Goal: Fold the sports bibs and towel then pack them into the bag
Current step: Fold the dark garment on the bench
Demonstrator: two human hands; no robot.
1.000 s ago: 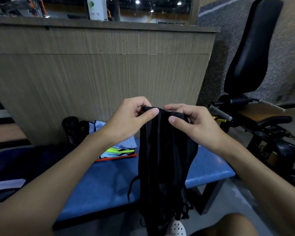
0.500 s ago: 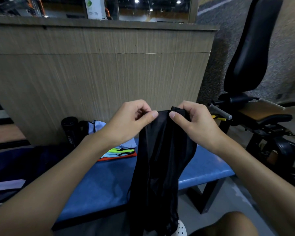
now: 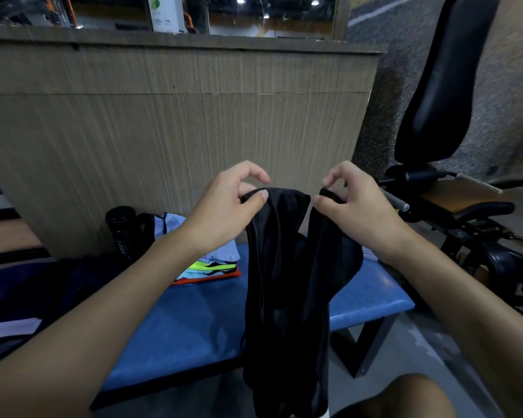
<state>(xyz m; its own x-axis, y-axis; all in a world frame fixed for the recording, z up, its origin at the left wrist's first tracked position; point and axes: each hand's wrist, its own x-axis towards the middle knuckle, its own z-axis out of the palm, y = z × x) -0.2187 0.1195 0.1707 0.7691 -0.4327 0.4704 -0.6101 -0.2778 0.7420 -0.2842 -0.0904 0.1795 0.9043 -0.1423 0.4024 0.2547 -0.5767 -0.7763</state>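
While the left hand [image 3: 227, 206] and right hand [image 3: 354, 206] each pinch the top edge of the black bag [image 3: 284, 282], it hangs above the front edge of the blue bench [image 3: 194, 321]. The fabric is too dark to confirm, but the mouth looks partly open. The folded stack [image 3: 212, 267] of bibs and towel sits on the bench beside a black bottle [image 3: 123, 227]. Next: spread the pinches, separate the two layers, hold the rim one-handed, slide the stack in flat.
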